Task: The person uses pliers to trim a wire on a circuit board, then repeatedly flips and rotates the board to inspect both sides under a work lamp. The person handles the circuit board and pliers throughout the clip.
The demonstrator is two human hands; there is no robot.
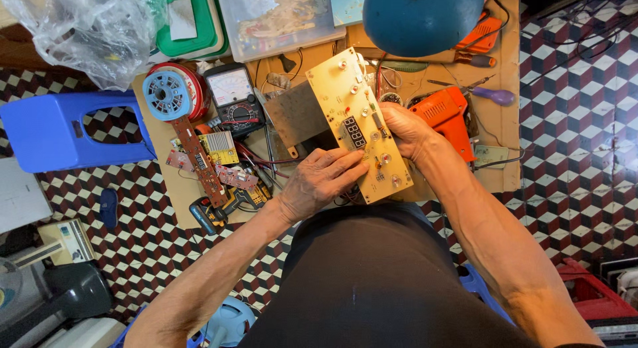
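Note:
A long beige circuit board point(345, 89) with a small digit display and several round buttons lies tilted over the low wooden work board point(505, 115). My left hand point(319, 182) grips its near end, fingers laid across the face. My right hand point(405, 128) holds its right edge by the middle. A grey metal plate point(296, 112) sticks out from behind the board on the left.
An orange soldering gun point(445, 115) lies just right of my right hand. A black multimeter point(232, 95), a red and blue wire spool point(169, 92), smaller circuit boards point(199, 158) and screwdrivers point(495, 95) crowd the work board. A blue lamp shade point(422, 15) hangs above. A blue stool point(60, 132) stands left.

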